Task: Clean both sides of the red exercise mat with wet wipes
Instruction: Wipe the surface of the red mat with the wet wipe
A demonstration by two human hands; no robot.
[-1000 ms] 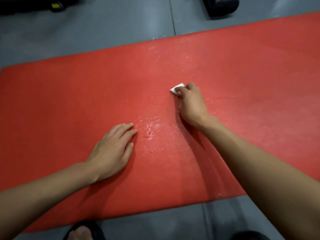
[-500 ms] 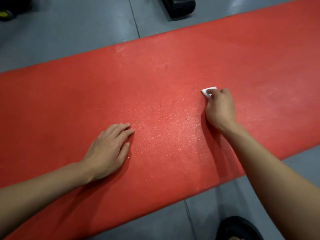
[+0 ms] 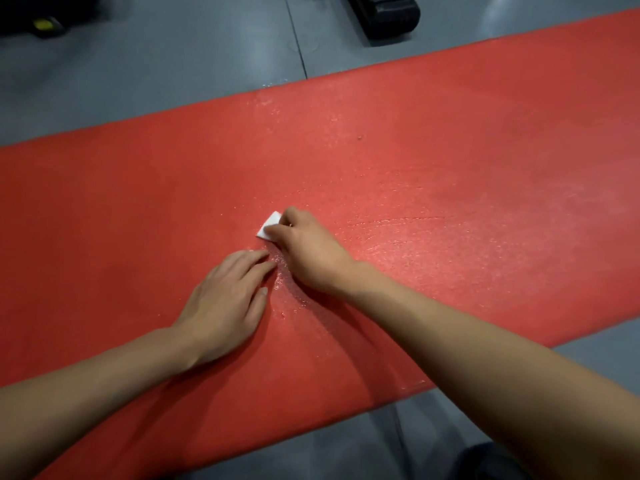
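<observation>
Centrally, a small folded white wet wipe (image 3: 268,227) is pinched under the curled fingers of the right hand (image 3: 308,252) and is pressed against the surface of the red exercise mat (image 3: 450,161). Only the far-left corner of the wipe is left uncovered by the fingers. The right forearm is stretched in from the near right corner of the view.

Just near and left of it, the left hand (image 3: 227,301) is laid flat on the mat, palm down, with its fingers straight and close together; nothing is held by it. Its fingertips are set just beside the right hand, though whether the two are touching cannot be told. The left forearm is extended from the near left edge.

A glistening wet patch (image 3: 287,299) is seen on the mat between and just near of the two hands, and faint curved streaks are seen further right across the mat.

The mat is spread flat on a grey floor (image 3: 173,57), running from the near left to the far right of the view. Beyond its far edge, a black object (image 3: 384,15) is seen on the floor at the far right, and a dark item with a yellow part (image 3: 43,24) is seen at the far left. A dark shape (image 3: 485,462), cut by the frame, is seen at the near edge.
</observation>
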